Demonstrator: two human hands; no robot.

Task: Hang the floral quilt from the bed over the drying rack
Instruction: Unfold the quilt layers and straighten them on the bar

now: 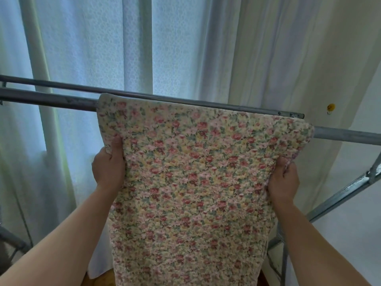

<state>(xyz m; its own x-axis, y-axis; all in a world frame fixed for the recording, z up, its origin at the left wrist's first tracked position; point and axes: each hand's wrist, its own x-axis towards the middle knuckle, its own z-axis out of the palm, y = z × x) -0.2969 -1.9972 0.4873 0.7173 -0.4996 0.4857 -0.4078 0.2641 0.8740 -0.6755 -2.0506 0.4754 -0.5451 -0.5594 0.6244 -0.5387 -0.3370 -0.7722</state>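
While both hands grip it, the floral quilt (191, 172) lies draped over the near bar of the drying rack (51, 99).

Left hand (108, 168): closed on the quilt's left edge, thumb pressed on the printed face, other fingers hidden behind the fabric. Right hand (283, 180): closed on the right edge, cloth bunched in the fist. Quilt's top fold sits above both hands, across the grey bar; its lower length hangs down between the forearms. A second, thinner bar runs just beyond the fold. White curtains (92, 48) hang behind the rack.
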